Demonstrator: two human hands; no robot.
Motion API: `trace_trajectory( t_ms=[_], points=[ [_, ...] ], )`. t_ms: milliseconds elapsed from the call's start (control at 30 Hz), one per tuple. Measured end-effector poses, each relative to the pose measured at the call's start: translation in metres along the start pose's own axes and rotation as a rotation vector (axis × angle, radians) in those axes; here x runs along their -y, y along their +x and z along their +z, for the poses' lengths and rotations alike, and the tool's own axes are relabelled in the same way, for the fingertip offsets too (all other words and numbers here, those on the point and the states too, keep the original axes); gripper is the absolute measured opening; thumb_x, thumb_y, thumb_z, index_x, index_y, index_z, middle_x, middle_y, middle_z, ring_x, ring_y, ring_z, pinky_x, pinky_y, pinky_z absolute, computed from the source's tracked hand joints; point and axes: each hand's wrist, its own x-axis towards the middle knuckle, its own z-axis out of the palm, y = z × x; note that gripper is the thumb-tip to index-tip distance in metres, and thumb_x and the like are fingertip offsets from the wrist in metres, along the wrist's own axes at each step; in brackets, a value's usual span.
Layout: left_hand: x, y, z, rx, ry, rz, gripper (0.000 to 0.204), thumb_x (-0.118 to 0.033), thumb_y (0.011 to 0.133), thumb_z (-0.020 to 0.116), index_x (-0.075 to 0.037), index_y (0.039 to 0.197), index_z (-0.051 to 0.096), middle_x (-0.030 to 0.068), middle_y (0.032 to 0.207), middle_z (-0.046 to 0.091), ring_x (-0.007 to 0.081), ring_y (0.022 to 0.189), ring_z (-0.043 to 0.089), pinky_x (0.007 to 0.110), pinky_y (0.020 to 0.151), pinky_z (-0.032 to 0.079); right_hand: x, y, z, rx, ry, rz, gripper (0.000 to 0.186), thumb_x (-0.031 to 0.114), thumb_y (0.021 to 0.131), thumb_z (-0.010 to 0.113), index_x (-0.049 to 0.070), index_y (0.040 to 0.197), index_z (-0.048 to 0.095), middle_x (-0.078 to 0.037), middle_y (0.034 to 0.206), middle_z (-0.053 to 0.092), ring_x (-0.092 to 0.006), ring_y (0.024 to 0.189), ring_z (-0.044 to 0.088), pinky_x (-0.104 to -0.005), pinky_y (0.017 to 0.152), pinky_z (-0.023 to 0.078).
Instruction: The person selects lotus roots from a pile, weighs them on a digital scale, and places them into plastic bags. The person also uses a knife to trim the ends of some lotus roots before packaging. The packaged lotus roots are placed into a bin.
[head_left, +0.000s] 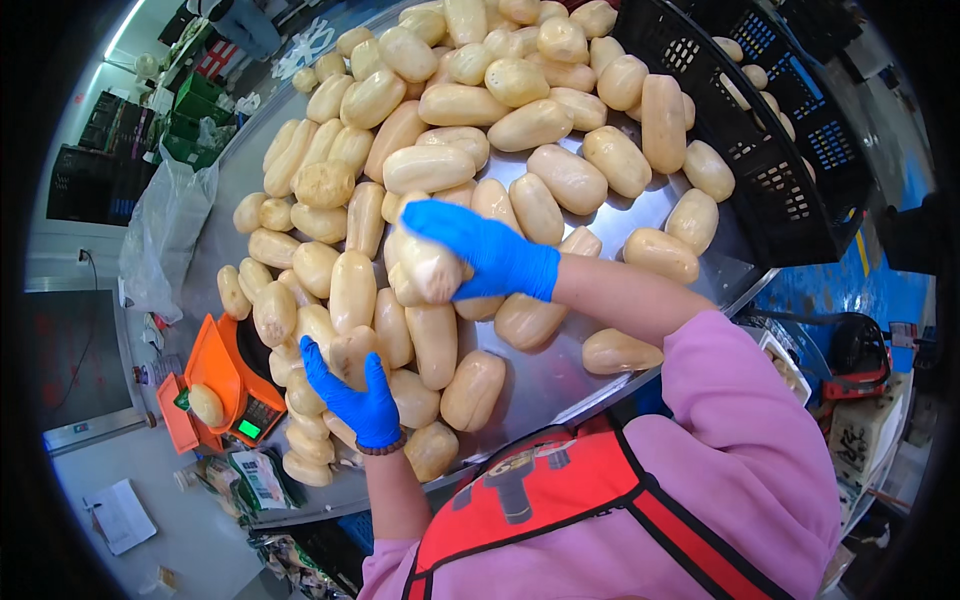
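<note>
A large pile of pale, glossy lotus root segments (pixel 435 345), which look wrapped in clear film, covers a metal table (pixel 640 200). My right hand (pixel 485 250), in a blue glove, is closed round one lotus root (pixel 428 268) over the middle of the pile; the glove is a little blurred. Lower left, my left hand (pixel 362 402), also in a blue glove, has thumb and fingers apart at the near edge of the pile. Between them lies another lotus root (pixel 354 352), and I cannot tell whether the fingers press on it.
An orange scale (pixel 232 385) with a green-lit display stands left of the pile, a lotus root near it. Black crates (pixel 750 130) holding more roots sit at the right edge. Far left are a clear plastic bag (pixel 165 235) and green crates (pixel 195 110); lower left, paper sheets (pixel 120 515).
</note>
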Motion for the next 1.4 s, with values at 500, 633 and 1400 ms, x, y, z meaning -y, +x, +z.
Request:
trace_trajectory(
  t_ms=[500,633,1400],
  points=[
    [0.002,-0.023,-0.020,0.380,-1.671,-0.890,0.085,-0.061,0.087,0.047,-0.010,0.148,0.018,0.0236,0.137,0.044,0.0372,0.111,0.055,0.056,0.098,0.040,-0.151,0.054,-0.121,-0.327,-0.764,0.155,0.089,0.037,0.069,0.077,0.015,0.143,0.034,-0.020,0.133,0.047,-0.0380,0.121,0.045,-0.0452,0.103,0.039],
    [0.005,-0.024,-0.039,0.247,-1.585,-0.872,0.085,-0.059,0.087,0.048,-0.010,0.148,0.018,0.0225,0.138,0.043,0.0361,0.114,0.053,0.055,0.099,0.039,-0.200,0.036,-0.125,-0.201,-0.712,0.425,0.097,0.035,0.063,0.081,0.020,0.145,0.032,-0.020,0.134,0.048,-0.0380,0.121,0.046,-0.0443,0.103,0.038],
    [0.067,0.106,-0.024,0.230,0.532,-0.035,0.090,-0.039,0.066,0.080,-0.007,0.140,0.040,0.0206,0.118,0.058,0.0386,0.103,0.058,0.043,0.086,0.048,-0.011,0.042,-0.032,0.298,0.092,0.066,0.068,0.024,0.079,0.071,0.018,0.140,0.042,-0.015,0.136,0.047,-0.0349,0.124,0.045,-0.0432,0.102,0.039]
  ],
)
